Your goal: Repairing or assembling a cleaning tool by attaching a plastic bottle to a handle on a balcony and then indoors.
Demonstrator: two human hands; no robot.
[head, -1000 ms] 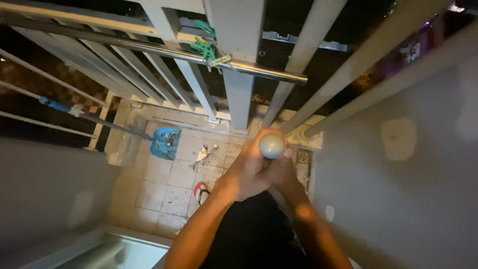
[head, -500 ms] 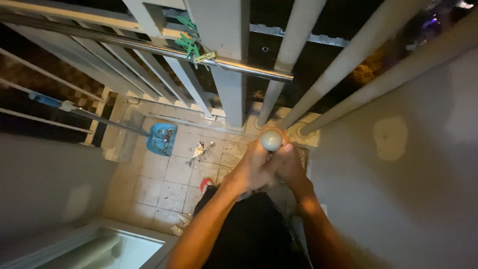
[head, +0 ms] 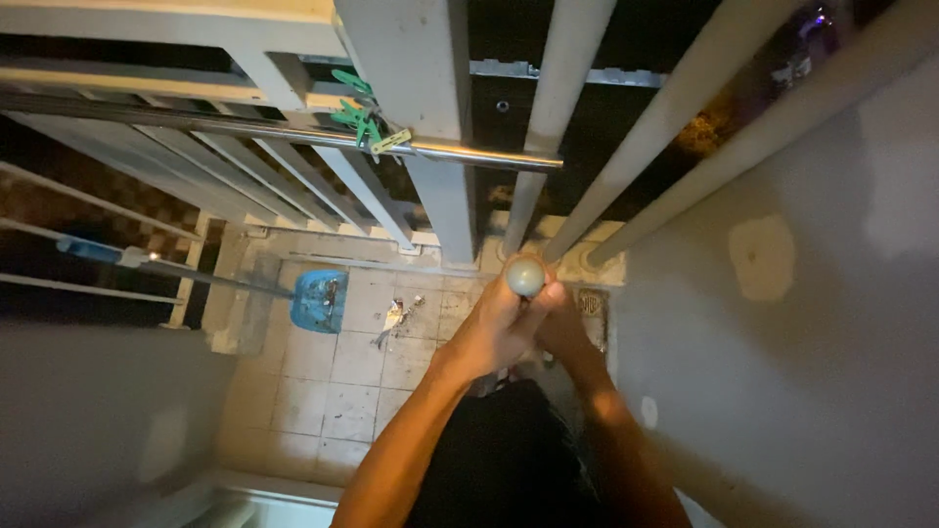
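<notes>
Head view looks straight down at a tiled balcony floor (head: 342,391) at night. By the floor's left edge, a blue dustpan (head: 319,300) on a long handle (head: 196,276) leans in from the left, its blue pan resting on the tiles close to the low kerb. Just right of it, near the middle of the floor's far edge, a small heap of sweepings (head: 396,315) lies on the tiles. Above, a metal clothes rail (head: 293,132) runs across the pale railing posts (head: 430,117), with green clothes pegs (head: 357,112) clipped on it.

Right of the sweepings, the person's two forearms reach down from the bottom of the picture and meet over the floor's far right part. The left hand (head: 494,328) wraps its fingers tightly around the upper end of a pole, whose rounded pale green handle tip (head: 525,277) points up at the camera and shows just above the fist. The right hand (head: 562,328) sits just beside and slightly lower, touching the left hand, its fingers also curled shut on the same pole; the shaft below is hidden by the hands. Near the right hand, a floor drain cover (head: 590,305) shows at the far right corner, beside the grey wall (head: 782,342).
</notes>
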